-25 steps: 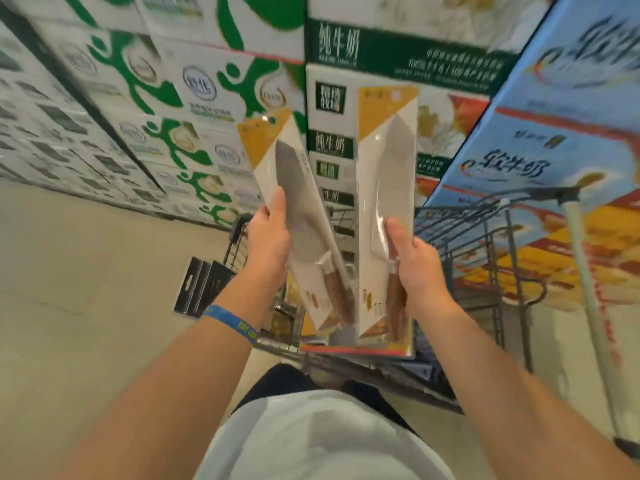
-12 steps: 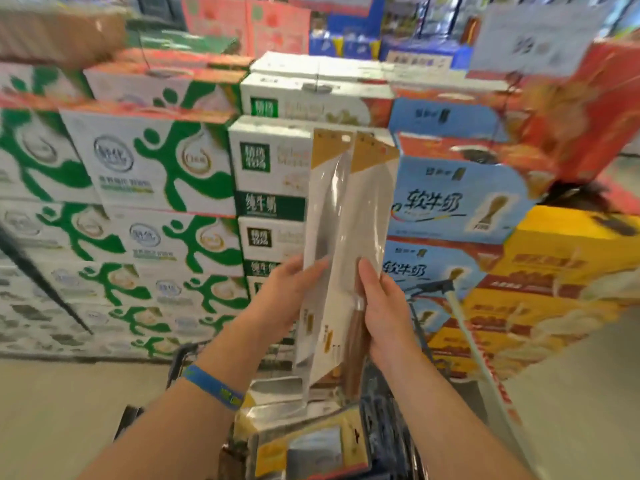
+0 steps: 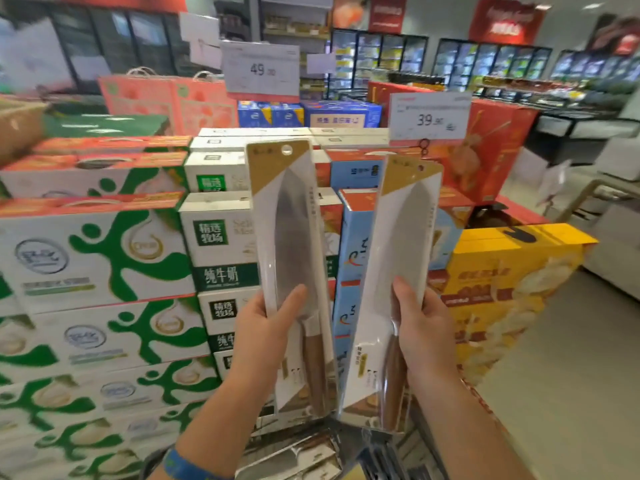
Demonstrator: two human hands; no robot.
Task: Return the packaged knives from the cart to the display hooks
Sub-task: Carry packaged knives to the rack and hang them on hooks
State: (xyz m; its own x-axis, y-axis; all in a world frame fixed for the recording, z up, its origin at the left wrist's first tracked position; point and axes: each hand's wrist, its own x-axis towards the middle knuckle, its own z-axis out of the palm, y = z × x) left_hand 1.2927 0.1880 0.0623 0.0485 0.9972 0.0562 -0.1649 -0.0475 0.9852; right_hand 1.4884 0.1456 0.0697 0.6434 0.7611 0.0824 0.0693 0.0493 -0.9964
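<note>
I hold two packaged knives upright in front of me, one in each hand. My left hand (image 3: pixel 263 332) grips the lower part of the left knife package (image 3: pixel 289 237), white card with a tan top, a hang hole and a wood-handled blade. My right hand (image 3: pixel 420 327) grips the right knife package (image 3: pixel 403 244) of the same kind, tilted slightly right. Below them, more packaged knives (image 3: pixel 294 455) lie in the cart at the bottom edge. No display hooks are visible.
Stacked milk cartons (image 3: pixel 104 258) fill the left and centre. Blue cartons (image 3: pixel 353 237), a yellow box stack (image 3: pixel 502 289) and red boxes (image 3: pixel 491 147) stand right of them. Price signs (image 3: pixel 427 116) rise above. Open floor (image 3: pixel 571 393) runs along the right.
My view has lifted from the cart to the stacked cartons and store beyond. The two packages, overlapping half a second ago, are now held apart side by side.
</note>
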